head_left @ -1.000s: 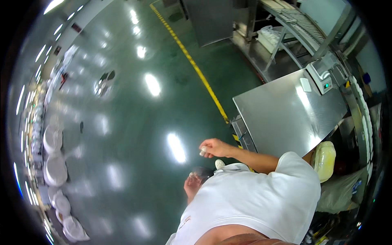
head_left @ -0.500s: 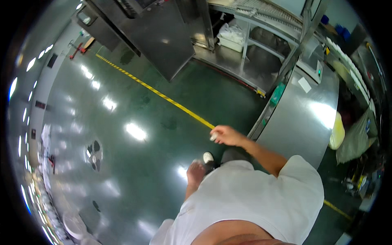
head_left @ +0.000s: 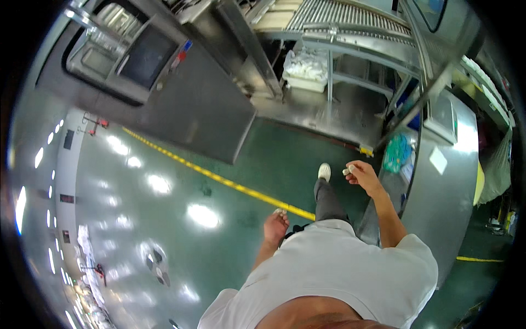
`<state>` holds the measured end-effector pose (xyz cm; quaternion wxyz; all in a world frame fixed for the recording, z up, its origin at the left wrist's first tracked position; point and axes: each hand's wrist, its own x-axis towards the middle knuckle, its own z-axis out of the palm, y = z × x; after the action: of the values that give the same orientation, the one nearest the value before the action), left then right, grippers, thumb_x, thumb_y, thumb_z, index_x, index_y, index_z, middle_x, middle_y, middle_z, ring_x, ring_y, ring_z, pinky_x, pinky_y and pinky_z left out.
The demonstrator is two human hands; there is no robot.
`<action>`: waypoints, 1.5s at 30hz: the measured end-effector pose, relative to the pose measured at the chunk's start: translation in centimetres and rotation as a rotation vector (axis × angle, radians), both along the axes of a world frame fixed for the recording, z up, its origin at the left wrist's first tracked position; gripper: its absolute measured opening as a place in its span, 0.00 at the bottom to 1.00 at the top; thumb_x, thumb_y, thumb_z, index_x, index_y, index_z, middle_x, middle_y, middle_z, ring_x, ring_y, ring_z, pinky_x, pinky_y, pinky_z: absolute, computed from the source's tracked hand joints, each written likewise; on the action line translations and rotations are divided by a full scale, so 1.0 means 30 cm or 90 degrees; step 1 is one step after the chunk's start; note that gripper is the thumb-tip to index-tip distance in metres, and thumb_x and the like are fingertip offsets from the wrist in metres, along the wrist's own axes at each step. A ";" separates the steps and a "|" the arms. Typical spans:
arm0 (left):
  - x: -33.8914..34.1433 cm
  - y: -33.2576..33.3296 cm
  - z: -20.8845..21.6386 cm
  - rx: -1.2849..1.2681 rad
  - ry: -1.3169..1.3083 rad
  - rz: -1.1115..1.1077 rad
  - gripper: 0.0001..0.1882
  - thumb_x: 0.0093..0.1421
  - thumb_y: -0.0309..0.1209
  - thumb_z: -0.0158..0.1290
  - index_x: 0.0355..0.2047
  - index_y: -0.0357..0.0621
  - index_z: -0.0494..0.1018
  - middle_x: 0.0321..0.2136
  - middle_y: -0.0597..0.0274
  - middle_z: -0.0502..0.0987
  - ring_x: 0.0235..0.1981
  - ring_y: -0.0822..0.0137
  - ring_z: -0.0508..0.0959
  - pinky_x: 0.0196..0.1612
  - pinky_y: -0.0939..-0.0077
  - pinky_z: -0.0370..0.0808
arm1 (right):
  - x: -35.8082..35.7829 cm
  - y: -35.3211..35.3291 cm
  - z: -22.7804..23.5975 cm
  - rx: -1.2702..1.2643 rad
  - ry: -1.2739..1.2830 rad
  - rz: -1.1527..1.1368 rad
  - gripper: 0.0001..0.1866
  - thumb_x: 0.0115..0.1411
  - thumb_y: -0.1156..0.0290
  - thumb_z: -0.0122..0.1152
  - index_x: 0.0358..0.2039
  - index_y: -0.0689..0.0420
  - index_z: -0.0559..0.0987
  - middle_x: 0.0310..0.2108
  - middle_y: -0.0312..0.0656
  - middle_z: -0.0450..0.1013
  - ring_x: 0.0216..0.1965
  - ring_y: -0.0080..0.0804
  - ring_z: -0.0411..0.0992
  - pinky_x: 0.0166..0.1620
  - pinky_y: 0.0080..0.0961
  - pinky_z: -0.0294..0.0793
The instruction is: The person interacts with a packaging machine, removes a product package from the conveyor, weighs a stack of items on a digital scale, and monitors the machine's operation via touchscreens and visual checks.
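Observation:
My right hand (head_left: 361, 176) hangs in front of me to the right, near the steel table (head_left: 438, 208). Its fingers are curled together, and whitish tips show at the thumb and forefinger; whether these are finger covers or a small held thing I cannot make out. To the left, beside my white shirt (head_left: 323, 268), my left hand (head_left: 275, 226) is loosely bent with some pale colour at the fingertips. It touches nothing visible. One white shoe (head_left: 324, 172) shows ahead of my grey trouser leg.
A grey steel door (head_left: 203, 104) stands ahead on the left. Beyond it, a roller conveyor (head_left: 350, 19) runs above a white tub (head_left: 306, 74) of white material. Green bundled material (head_left: 397, 153) lies beside the table, which carries a scale (head_left: 441, 120). A yellow line (head_left: 235, 186) crosses the green floor.
I have moved forward, so the door, conveyor and table appear closer. My right hand has swung out to the right; a foot is now stretched ahead.

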<state>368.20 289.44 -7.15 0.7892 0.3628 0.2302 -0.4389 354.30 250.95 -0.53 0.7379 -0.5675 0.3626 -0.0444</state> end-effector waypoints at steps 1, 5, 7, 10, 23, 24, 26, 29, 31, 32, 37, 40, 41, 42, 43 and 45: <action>0.093 -0.085 -0.010 0.017 -0.011 -0.001 0.06 0.63 0.30 0.53 0.39 0.45 0.74 0.37 0.63 0.78 0.35 0.67 0.76 0.40 0.73 0.74 | 0.091 -0.080 -0.015 0.001 -0.004 0.002 0.15 0.71 0.66 0.52 0.50 0.63 0.76 0.39 0.42 0.78 0.34 0.25 0.77 0.37 0.23 0.79; 0.462 -0.418 0.065 0.018 -0.037 0.030 0.05 0.64 0.30 0.53 0.39 0.47 0.73 0.35 0.64 0.77 0.35 0.69 0.75 0.39 0.74 0.73 | 0.459 -0.360 -0.040 -0.025 -0.063 0.042 0.15 0.70 0.65 0.53 0.50 0.63 0.76 0.37 0.41 0.77 0.34 0.25 0.76 0.37 0.22 0.78; 0.610 -0.590 0.105 -0.037 -0.099 -0.008 0.05 0.64 0.31 0.52 0.39 0.47 0.73 0.35 0.65 0.77 0.35 0.69 0.75 0.39 0.73 0.73 | 0.605 -0.492 0.089 -0.019 -0.061 0.047 0.15 0.70 0.67 0.53 0.51 0.62 0.75 0.38 0.40 0.77 0.34 0.24 0.75 0.37 0.22 0.78; 0.828 -0.743 0.187 -0.018 -0.102 0.033 0.06 0.64 0.32 0.51 0.40 0.47 0.73 0.34 0.65 0.77 0.35 0.68 0.75 0.39 0.74 0.72 | 0.850 -0.667 0.186 -0.024 -0.094 0.063 0.14 0.68 0.67 0.56 0.51 0.61 0.75 0.39 0.39 0.77 0.35 0.24 0.75 0.37 0.22 0.78; 1.597 -1.129 -0.089 0.054 -0.026 0.142 0.05 0.63 0.30 0.49 0.35 0.47 0.73 0.31 0.57 0.77 0.33 0.63 0.76 0.36 0.68 0.74 | 2.225 -1.611 0.244 -0.217 -0.139 -0.014 0.20 0.62 0.69 0.60 0.54 0.62 0.76 0.32 0.36 0.73 0.29 0.21 0.67 0.33 0.23 0.70; 1.670 -1.191 -0.122 0.038 -0.044 0.163 0.05 0.64 0.30 0.48 0.35 0.47 0.73 0.30 0.57 0.77 0.32 0.63 0.76 0.36 0.68 0.74 | 2.378 -1.706 0.187 -0.229 -0.094 0.013 0.24 0.58 0.64 0.65 0.54 0.61 0.76 0.35 0.42 0.77 0.33 0.29 0.74 0.37 0.30 0.75; 1.839 -1.361 -0.091 0.145 -0.015 0.096 0.04 0.64 0.30 0.48 0.34 0.47 0.73 0.30 0.59 0.77 0.31 0.64 0.76 0.34 0.69 0.74 | 2.660 -1.854 0.038 -0.604 -0.092 -0.024 0.27 0.51 0.60 0.68 0.49 0.63 0.79 0.40 0.55 0.78 0.41 0.46 0.78 0.48 0.39 0.77; 1.919 -1.402 -0.107 0.267 -0.119 -0.101 0.04 0.64 0.32 0.50 0.34 0.48 0.72 0.30 0.62 0.77 0.30 0.66 0.76 0.33 0.71 0.75 | 3.010 -1.984 -0.122 -0.590 0.006 -0.044 0.28 0.51 0.57 0.68 0.49 0.61 0.79 0.42 0.57 0.76 0.50 0.54 0.72 0.54 0.45 0.72; 1.989 -1.416 -0.077 0.186 -0.037 -0.026 0.06 0.62 0.34 0.52 0.37 0.49 0.73 0.30 0.65 0.76 0.29 0.68 0.77 0.31 0.74 0.76 | 3.194 -2.023 -0.206 -0.668 0.002 -0.056 0.26 0.52 0.58 0.68 0.49 0.58 0.79 0.43 0.55 0.74 0.50 0.53 0.69 0.52 0.45 0.70; 1.998 -1.400 -0.088 0.242 -0.016 0.013 0.09 0.61 0.36 0.54 0.40 0.49 0.73 0.31 0.64 0.77 0.30 0.67 0.77 0.32 0.73 0.76 | 3.269 -2.035 -0.221 -0.703 -0.002 -0.060 0.26 0.52 0.58 0.68 0.49 0.57 0.79 0.43 0.53 0.73 0.51 0.52 0.67 0.52 0.46 0.69; 1.982 -1.320 -0.112 0.308 0.059 -0.004 0.12 0.62 0.35 0.52 0.45 0.48 0.72 0.37 0.60 0.79 0.33 0.64 0.78 0.34 0.70 0.76 | 3.543 -2.034 -0.140 -0.701 -0.074 -0.065 0.28 0.51 0.64 0.70 0.53 0.57 0.77 0.50 0.53 0.65 0.50 0.53 0.63 0.53 0.48 0.65; 1.970 -1.311 -0.114 0.346 0.128 -0.033 0.14 0.64 0.36 0.51 0.47 0.47 0.72 0.43 0.58 0.80 0.36 0.63 0.78 0.35 0.69 0.75 | 3.599 -2.063 -0.151 -0.737 -0.044 -0.064 0.29 0.49 0.64 0.71 0.52 0.57 0.77 0.52 0.52 0.65 0.52 0.53 0.62 0.53 0.49 0.65; 1.956 -1.308 -0.103 0.405 -0.080 -0.217 0.14 0.65 0.36 0.49 0.49 0.47 0.72 0.45 0.57 0.80 0.37 0.63 0.79 0.35 0.69 0.75 | 3.610 -2.071 -0.151 -0.703 -0.061 -0.041 0.29 0.47 0.67 0.71 0.51 0.57 0.77 0.55 0.51 0.64 0.54 0.53 0.61 0.54 0.51 0.64; 1.928 -1.303 -0.087 0.491 -0.295 -0.364 0.14 0.66 0.36 0.48 0.50 0.47 0.72 0.46 0.56 0.80 0.38 0.63 0.79 0.34 0.68 0.75 | 3.625 -2.071 -0.149 -0.725 -0.034 -0.042 0.28 0.46 0.68 0.70 0.51 0.57 0.77 0.56 0.51 0.63 0.55 0.54 0.60 0.55 0.51 0.63; 1.912 -1.327 -0.075 0.490 -0.204 -0.261 0.14 0.67 0.35 0.47 0.50 0.47 0.72 0.46 0.56 0.80 0.38 0.63 0.79 0.34 0.69 0.74 | 3.643 -2.068 -0.145 -0.751 -0.009 -0.048 0.27 0.46 0.70 0.69 0.50 0.57 0.78 0.57 0.51 0.63 0.56 0.54 0.60 0.55 0.51 0.63; 1.901 -1.363 -0.051 0.440 -0.038 -0.092 0.15 0.67 0.34 0.47 0.51 0.46 0.71 0.46 0.55 0.80 0.39 0.63 0.79 0.35 0.70 0.75 | 3.671 -2.061 -0.135 -0.737 0.005 -0.083 0.24 0.45 0.74 0.65 0.47 0.58 0.79 0.60 0.49 0.62 0.57 0.53 0.59 0.56 0.51 0.61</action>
<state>425.23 248.54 -8.67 0.5929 0.6366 0.3153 -0.3791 464.43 189.12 -4.58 0.3020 -0.8552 0.3158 -0.2785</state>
